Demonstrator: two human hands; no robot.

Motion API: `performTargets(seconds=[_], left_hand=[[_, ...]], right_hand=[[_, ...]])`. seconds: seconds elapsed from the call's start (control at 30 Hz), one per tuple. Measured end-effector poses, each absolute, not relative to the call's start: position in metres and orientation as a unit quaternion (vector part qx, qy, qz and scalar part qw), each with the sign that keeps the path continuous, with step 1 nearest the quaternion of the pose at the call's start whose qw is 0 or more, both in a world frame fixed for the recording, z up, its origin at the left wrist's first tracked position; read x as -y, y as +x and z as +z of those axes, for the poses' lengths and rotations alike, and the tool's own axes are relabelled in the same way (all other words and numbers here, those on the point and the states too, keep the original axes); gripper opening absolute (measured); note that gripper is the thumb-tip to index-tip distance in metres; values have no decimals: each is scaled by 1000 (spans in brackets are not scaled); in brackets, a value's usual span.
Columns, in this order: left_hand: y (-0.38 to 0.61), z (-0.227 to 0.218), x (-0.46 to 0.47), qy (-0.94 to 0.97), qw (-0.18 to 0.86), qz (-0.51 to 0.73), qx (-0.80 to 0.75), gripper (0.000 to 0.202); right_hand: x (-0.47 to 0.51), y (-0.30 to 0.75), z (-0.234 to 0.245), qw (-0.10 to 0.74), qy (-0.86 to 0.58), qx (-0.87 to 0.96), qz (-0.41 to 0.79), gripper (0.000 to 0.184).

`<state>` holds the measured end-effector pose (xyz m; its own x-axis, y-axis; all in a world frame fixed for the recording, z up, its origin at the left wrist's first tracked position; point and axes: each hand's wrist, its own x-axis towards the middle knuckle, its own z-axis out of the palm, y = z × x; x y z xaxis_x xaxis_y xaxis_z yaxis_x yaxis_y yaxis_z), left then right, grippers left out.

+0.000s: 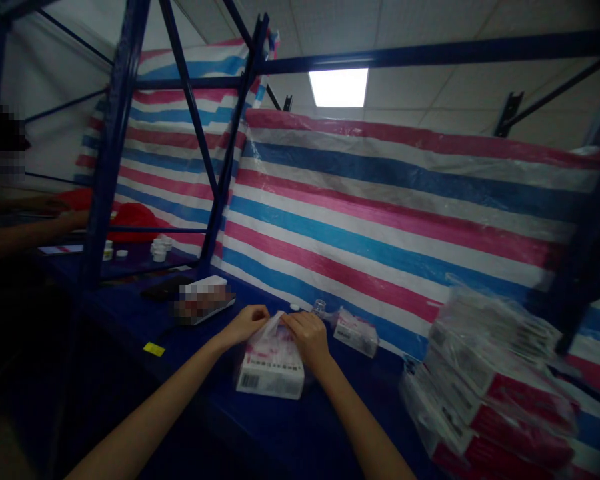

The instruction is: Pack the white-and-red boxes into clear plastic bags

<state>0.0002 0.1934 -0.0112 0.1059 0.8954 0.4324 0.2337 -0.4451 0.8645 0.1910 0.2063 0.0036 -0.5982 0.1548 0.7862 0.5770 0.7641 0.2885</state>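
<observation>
A white and pink box in a clear plastic bag (271, 368) lies on the dark blue shelf (300, 427) in front of me. My left hand (244, 325) pinches the bag's open top at its left corner. My right hand (309, 337) grips the same top edge from the right, fingers closed on the plastic. Both hands sit close together above the box.
A second bagged box (356, 331) and a small clear bottle (319, 307) lie behind my right hand. A stack of bagged boxes (490, 387) stands at the right. Another person's arms (25, 227) rest at the far left, near white caps (159, 248). A striped tarp (380, 220) closes the back.
</observation>
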Motion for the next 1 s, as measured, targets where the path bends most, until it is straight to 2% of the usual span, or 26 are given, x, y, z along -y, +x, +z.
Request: performTargets(seconds=[0.07, 0.13, 0.3, 0.4, 0.57, 0.67, 0.73, 0.83, 1.0], left_hand=[[-8, -10, -194, 678, 226, 535, -451, 14], [-12, -5, -191, 682, 219, 540, -441, 13], [3, 9, -179, 715, 423, 433, -349, 24], [11, 11, -179, 712, 458, 404, -346, 19], [6, 8, -185, 704, 374, 462, -388, 12], [4, 9, -184, 734, 297, 474, -385, 18], [5, 10, -182, 737, 283, 489, -371, 23], [6, 11, -180, 743, 347, 460, -340, 17], [1, 3, -182, 709, 486, 404, -311, 24]], right_hand=[[-203, 194, 5, 415, -217, 848, -246, 17], [-201, 195, 6, 427, -231, 842, -237, 17], [-195, 191, 8, 387, -257, 836, -293, 18], [-192, 191, 9, 359, -266, 828, -339, 19], [-189, 199, 9, 342, -243, 833, -362, 20], [-188, 200, 9, 349, -250, 831, -353, 19], [-187, 199, 9, 352, -261, 825, -356, 19], [-185, 193, 10, 339, -269, 817, -381, 16], [-182, 183, 7, 297, -270, 798, -451, 13]])
